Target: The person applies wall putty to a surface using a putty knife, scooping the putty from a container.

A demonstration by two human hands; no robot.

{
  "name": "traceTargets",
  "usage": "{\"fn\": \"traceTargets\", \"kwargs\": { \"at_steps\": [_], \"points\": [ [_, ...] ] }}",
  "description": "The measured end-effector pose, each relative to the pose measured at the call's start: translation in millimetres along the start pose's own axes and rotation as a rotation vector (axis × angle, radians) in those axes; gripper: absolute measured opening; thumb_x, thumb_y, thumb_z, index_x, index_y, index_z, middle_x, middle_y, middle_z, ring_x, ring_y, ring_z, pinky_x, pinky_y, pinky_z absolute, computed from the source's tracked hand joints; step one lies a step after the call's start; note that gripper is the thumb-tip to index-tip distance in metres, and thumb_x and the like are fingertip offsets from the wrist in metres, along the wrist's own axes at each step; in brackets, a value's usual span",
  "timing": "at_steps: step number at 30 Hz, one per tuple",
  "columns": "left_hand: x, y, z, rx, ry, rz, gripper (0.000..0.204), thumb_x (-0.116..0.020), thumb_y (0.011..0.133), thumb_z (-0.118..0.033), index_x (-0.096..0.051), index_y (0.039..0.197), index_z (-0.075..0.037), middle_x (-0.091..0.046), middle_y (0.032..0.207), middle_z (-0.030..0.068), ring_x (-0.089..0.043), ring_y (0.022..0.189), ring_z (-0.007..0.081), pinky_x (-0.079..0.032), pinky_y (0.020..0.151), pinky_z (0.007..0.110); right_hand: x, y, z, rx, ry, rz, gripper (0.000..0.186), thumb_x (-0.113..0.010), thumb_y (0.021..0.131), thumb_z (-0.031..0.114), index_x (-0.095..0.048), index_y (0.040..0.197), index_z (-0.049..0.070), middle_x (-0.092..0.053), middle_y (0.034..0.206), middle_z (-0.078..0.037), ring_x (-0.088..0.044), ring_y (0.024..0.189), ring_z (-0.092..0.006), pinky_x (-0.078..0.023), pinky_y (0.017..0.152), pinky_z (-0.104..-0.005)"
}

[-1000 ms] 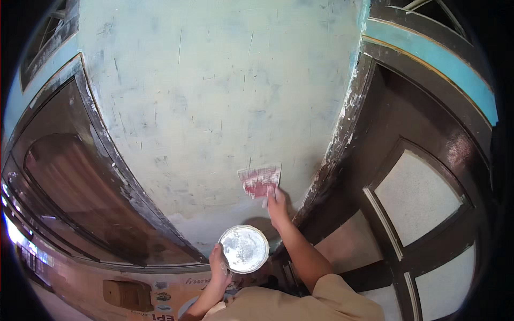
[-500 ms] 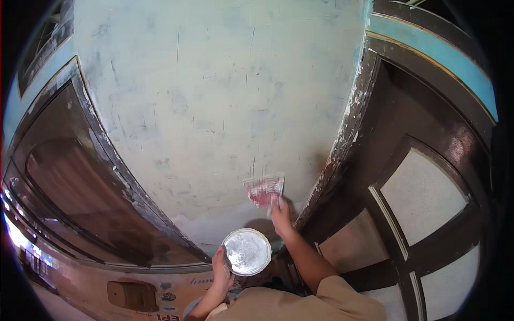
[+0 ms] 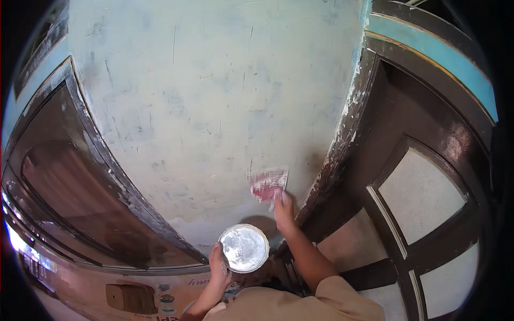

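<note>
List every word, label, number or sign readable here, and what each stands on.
Orange-brown printed surface: large block letters, cut off by the lower edge; wording not copied out.
Same surface: faint script by the left hand, too blurred to read; smaller print, too small.
Scraper and round container: no lettering I can make out.

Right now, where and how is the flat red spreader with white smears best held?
Grip the red spreader by its narrower lower end, from the lower right like the right hand: it widens toward its upper edge, which this grip should leave free.
</note>
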State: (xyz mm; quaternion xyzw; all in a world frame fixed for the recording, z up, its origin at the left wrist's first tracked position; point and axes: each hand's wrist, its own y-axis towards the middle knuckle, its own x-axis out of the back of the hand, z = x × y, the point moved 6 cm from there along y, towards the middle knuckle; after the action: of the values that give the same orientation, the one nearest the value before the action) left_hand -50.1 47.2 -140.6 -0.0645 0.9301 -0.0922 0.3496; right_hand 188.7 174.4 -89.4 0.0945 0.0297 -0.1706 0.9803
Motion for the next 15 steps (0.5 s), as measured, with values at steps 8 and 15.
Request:
{"fn": "traceTargets", "kwargs": {
  "at_steps": [8,15],
  "points": [
    [23,9,-24,-0.137,-0.006,-0.049,0.046,-0.048,0.099,-0.039,-0.054,0.118,0.002,-0.061,0.11,0.0096,-0.059,0.099,0.0196,-0.047,0.089,0.034,48,-34,-10,0.025,0.054,-0.005,0.026,-0.046,0.101,0.034,-0.053,0.088,0.013,-0.045,0.067,0.005,-0.044,0.057,-0.0052,-0.036,0.049,-0.0232],
    [-5,16,-41,-0.144,-0.049,-0.038,0.045,-0.047,0.098,-0.038,-0.052,0.12,0.001,-0.06,0.114,0.0111,-0.06,0.104,0.0219,-0.047,0.092,0.037,23,12,-10,-0.082,0.211,-0.007,0.028,-0.047,0.1,0.037,-0.053,0.087,0.013,-0.049,0.07,0.004,-0.047,0.058,-0.0062,-0.039,0.049,-0.0242]
  ]
}}
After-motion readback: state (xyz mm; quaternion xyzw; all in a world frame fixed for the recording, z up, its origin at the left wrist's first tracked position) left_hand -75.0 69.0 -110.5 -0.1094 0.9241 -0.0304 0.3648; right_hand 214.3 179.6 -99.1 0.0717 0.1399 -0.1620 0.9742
